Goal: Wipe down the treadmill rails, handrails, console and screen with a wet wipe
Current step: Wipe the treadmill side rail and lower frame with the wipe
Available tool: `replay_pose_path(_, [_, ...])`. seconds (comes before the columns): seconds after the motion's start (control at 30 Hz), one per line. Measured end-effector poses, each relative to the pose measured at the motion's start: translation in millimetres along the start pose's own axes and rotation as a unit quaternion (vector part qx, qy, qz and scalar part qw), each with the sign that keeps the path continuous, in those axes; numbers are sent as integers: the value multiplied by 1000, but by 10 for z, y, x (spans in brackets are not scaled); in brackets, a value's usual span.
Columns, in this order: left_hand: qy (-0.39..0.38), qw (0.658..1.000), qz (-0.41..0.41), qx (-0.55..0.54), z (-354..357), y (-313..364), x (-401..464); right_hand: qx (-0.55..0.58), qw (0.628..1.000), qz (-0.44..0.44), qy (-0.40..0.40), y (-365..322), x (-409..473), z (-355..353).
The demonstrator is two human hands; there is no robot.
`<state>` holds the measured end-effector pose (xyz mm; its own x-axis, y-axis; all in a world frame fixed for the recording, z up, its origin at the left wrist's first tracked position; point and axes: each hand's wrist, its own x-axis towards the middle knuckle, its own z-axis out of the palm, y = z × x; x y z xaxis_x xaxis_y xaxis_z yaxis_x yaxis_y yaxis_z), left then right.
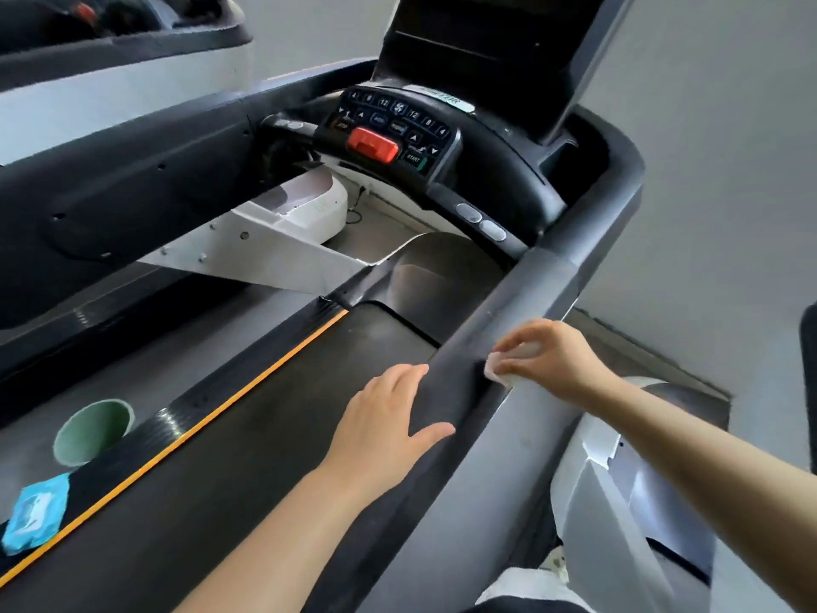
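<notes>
Right hand: fingers curled down, thumb and fingertips pinching a white wipe and pressing it on the right handrail; wrist bent, bare forearm entering from the right edge, crossing above the rail's outer side. Wipe: crumpled, mostly covered by the fingers, its lower left corner showing just below the fingertips, lying on the seam where the rail's dark inner face meets its grey top. Left hand: fingers straight and close together, thumb spread wide, palm down, resting flat against the rail's dark inner face, just beside and below the wipe, not touching it; forearm running in from the bottom edge over the belt. Belt: black, orange stripe along its left edge. Console: ahead, dark keypad with a red stop clip and a green start key; dark screen tilted above it. Wipe pack: blue, lying on the left side rail, near the lower left corner. Green cup: beyond the pack, on the floor just outside that side rail.
</notes>
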<state>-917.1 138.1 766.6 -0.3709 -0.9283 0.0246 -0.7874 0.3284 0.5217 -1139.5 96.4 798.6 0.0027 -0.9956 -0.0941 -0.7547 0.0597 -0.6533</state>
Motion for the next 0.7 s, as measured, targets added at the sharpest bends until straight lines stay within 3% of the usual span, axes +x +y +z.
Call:
replay_pose_path(0.2, [4,1000,16,26,176,9,173,-31,999,23,19,78,190,45])
replay_pose_path(0.43, [15,1000,21,12,197,-16,164,-62,985,130,99,-9,778,-170])
replay_pose_path(0.6, [25,999,20,6,210,-26,159,-136,986,83,48,-58,727,-39])
replay_pose_path(0.7, [33,999,22,7,214,-29,161,-125,983,102,86,-61,805,-149])
